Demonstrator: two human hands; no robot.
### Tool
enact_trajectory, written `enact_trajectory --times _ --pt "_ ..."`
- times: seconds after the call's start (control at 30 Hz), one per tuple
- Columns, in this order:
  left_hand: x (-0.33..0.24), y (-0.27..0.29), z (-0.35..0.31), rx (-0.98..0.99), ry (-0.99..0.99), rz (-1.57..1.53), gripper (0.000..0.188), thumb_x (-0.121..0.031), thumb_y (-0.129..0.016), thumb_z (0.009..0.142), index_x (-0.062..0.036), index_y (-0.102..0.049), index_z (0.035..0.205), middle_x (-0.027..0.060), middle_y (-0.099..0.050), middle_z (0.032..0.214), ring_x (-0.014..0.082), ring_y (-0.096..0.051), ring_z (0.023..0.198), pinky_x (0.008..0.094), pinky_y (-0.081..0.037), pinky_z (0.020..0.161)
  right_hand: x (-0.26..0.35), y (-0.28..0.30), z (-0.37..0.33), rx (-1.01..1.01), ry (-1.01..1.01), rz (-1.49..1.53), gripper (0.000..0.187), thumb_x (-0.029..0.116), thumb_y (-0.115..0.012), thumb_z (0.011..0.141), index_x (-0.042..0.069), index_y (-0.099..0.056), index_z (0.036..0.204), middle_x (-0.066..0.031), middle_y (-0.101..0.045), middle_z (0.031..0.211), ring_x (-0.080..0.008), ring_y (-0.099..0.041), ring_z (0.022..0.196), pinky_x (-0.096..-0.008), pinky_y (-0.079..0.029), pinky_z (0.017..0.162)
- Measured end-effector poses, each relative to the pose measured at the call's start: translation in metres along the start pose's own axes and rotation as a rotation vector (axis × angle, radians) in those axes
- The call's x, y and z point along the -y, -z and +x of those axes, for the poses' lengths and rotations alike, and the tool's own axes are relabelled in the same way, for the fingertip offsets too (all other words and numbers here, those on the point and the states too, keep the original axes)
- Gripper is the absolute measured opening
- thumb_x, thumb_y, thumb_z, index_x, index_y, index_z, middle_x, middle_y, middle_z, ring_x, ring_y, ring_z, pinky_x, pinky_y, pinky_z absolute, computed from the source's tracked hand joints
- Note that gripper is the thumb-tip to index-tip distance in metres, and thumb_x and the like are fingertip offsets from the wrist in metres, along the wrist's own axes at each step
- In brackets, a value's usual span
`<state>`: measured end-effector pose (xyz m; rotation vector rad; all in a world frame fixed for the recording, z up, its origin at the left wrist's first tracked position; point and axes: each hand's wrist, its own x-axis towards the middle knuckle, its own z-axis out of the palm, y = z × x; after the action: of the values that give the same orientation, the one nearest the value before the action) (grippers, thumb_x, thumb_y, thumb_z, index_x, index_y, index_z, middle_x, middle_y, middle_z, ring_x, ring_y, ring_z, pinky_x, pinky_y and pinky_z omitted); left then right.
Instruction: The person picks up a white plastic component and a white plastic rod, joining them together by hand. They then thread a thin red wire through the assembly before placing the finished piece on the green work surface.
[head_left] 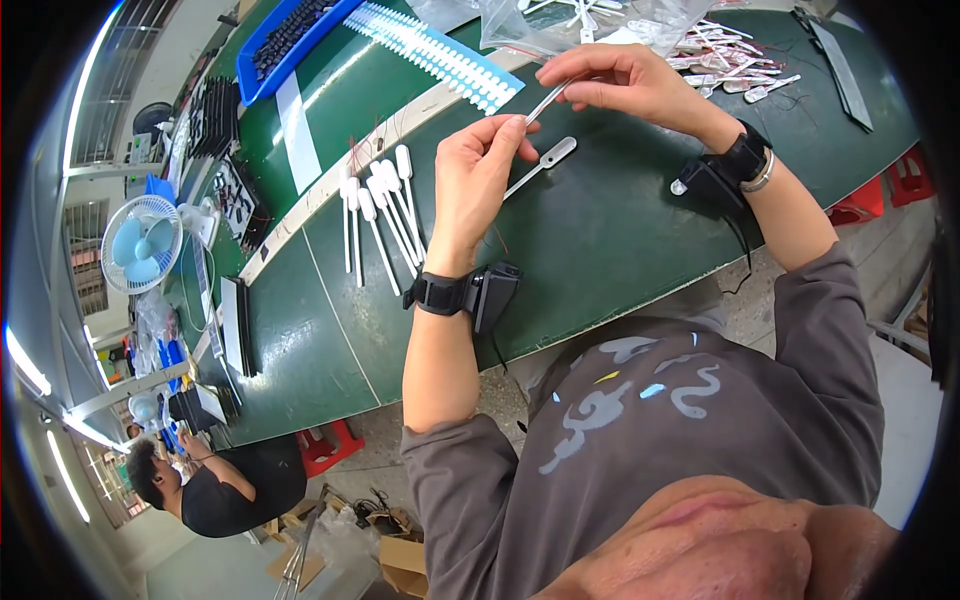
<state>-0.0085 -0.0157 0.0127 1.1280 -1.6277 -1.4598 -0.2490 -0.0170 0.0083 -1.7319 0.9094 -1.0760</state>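
A thin whitish stick-shaped part [546,103] spans the gap between my two hands. My left hand [474,172] pinches its near end between thumb and fingers. At the far end my right hand [630,88] has its thumb and fingertips closed on it. Just right of my left hand, a white stick with a flat oval head [558,153] lies on the green table, its shaft partly hidden behind that hand. Several white sticks with rounded heads [388,195] lie side by side to the left. What is on the held part's ends is covered by my fingers.
A blue sheet of white stickers [470,75] lies beyond my hands. Back right are a clear plastic bag [510,25] and a heap of white parts with red wires [735,65]. A blue tray [290,45] holds small black pieces. Another person [225,490] sits at far left.
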Motion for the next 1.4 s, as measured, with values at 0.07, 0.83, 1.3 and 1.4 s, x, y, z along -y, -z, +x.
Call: enact_trajectory --times 0.07,0.83,1.3,1.4 --pt "-0.002 0.002 0.0 0.005 0.013 -0.015 0.025 -0.022 -0.06 0.098 -0.0002 -0.073 0.099 -0.0046 -0.064 0.071 0.0002 -0.04 0.058 0.0189 -0.029 0.052 0.001 0.0 0.0 0.02 0.104 -0.122 0.023 0.012 -0.059 0.097 0.002 -0.068 0.116 -0.0015 -0.069 0.098 -0.0092 -0.063 0.091 -0.0235 -0.052 0.08" --pt "-0.011 0.008 -0.004 0.022 -0.04 0.149 0.028 -0.022 -0.063 0.097 0.0027 -0.071 0.107 -0.0033 -0.065 0.076 -0.0015 -0.039 0.06 0.0168 -0.028 0.052 0.008 0.013 0.0 0.158 -0.364 0.303 0.034 0.023 -0.059 0.099 -0.001 -0.063 0.123 -0.0107 -0.071 0.104 -0.0145 -0.07 0.092 -0.0245 -0.057 0.084" --pt "-0.012 0.011 -0.005 0.063 0.021 0.08 0.027 -0.023 -0.061 0.097 0.0012 -0.072 0.105 -0.0027 -0.066 0.075 -0.0002 -0.04 0.058 0.0179 -0.03 0.052 0.013 0.012 -0.001 0.286 -0.342 0.479 0.046 0.033 -0.05 0.103 -0.003 -0.056 0.129 -0.016 -0.068 0.113 -0.0163 -0.069 0.095 -0.0255 -0.057 0.085" --pt "-0.011 0.012 -0.004 0.06 0.024 0.077 0.027 -0.022 -0.061 0.097 0.0012 -0.072 0.105 -0.0028 -0.065 0.075 -0.0004 -0.04 0.058 0.0179 -0.03 0.052 0.005 0.014 0.0 0.22 -0.356 0.47 0.044 0.033 -0.05 0.103 -0.004 -0.058 0.126 -0.0152 -0.069 0.109 -0.0158 -0.07 0.092 -0.0257 -0.057 0.083"
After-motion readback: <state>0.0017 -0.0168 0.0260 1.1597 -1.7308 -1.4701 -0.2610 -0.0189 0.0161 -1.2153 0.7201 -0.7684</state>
